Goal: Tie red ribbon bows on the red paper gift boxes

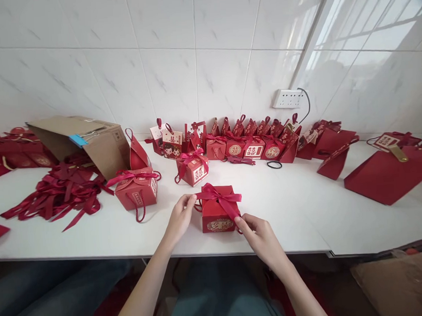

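A red gift box (218, 222) with a gold round pattern stands near the table's front edge, a pink-red ribbon bow (218, 198) on its top. My left hand (181, 215), on the box's left side, pinches the end of one ribbon loop or tail between thumb and finger. At the right front corner, my right hand (257, 231) is closed on a ribbon tail that hangs down from the bow. Cord handles show partly at both sides of the box. Just behind stands a smaller red box (193, 170) with its own bow.
A heap of red ribbons (62, 191) and an open cardboard box (89, 136) lie at left, near another bowed box (137, 192). Rows of red boxes (253, 148) line the wall. A black ring (274, 164) and large red bags (388, 174) are at right.
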Demonstrator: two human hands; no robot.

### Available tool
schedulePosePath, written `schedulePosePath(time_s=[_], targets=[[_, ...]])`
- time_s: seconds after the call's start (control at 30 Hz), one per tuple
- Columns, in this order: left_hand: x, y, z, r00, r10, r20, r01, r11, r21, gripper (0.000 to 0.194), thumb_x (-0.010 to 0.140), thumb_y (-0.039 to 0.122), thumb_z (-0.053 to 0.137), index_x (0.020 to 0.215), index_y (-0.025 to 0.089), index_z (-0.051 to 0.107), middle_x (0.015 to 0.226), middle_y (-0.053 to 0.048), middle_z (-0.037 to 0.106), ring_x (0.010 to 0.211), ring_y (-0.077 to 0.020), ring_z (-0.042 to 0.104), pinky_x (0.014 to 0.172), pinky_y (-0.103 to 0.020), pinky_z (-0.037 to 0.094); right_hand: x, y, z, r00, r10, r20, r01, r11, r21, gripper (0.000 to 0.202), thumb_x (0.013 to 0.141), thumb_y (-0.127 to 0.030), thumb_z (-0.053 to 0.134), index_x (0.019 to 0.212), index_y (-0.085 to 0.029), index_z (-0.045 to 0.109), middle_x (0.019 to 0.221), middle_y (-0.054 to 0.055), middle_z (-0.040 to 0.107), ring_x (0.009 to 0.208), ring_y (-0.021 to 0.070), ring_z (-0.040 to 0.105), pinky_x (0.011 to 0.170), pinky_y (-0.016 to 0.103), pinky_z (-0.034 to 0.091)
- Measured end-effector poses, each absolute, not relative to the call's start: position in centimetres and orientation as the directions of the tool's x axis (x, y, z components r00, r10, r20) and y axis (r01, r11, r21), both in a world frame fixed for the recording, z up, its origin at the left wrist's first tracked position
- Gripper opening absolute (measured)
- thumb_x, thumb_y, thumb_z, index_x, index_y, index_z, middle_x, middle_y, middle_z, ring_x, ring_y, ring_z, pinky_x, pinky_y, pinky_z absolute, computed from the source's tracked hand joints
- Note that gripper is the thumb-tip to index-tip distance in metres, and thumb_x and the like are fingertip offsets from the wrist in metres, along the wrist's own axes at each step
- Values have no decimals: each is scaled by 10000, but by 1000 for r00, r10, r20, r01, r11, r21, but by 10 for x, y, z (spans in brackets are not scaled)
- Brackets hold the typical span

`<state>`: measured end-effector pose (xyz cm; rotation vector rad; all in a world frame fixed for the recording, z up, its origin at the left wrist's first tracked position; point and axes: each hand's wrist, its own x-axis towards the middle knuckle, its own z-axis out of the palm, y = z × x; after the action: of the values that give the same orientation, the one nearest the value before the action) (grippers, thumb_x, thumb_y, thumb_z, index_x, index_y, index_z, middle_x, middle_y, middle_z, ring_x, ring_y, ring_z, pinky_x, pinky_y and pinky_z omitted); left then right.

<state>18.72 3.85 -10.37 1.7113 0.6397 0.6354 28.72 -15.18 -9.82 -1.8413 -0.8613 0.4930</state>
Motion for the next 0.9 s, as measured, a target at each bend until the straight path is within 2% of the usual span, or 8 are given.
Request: schedulePosePath(time_s=[0.1,0.33,0.57,0.9], targets=[[188,40,-102,733,676,79,73,-194,978,358,777,527,513,653,192,537,639,3,554,652,-169,520,646,-268,394,289,-150,-98,631,773,67,280,-147,-949,454,861,-559,419,608,-184,450,585,-17,412,561,120,361,538,250,289],[177,55,-109,672,735,85,3,-118,993,326,756,458,562,601,190,462,574,45,383,565,-111,378,553,-232,319,307,-154,-101,674,737,49,50,20,-999,439,810,-545,540,576,-173,518,485,-38,395,491,104,366,529,253,298],[163,69,-101,636,766,94,-43,-87,995,315,710,419,622,574,179,469,585,38,390,575,-106,360,564,-237,321,334,-166,-102,763,645,37,-72,142,-987,408,769,-501,627,554,-176,508,489,-47,339,510,106,354,533,260,310],[135,84,-95,541,840,45,-73,-6,997,310,619,409,683,583,168,490,582,31,421,542,-94,373,521,-239,330,358,-200,-106,868,497,17,-106,219,-970,395,758,-427,660,520,-190,454,522,-50,306,496,104,348,590,290,426]])
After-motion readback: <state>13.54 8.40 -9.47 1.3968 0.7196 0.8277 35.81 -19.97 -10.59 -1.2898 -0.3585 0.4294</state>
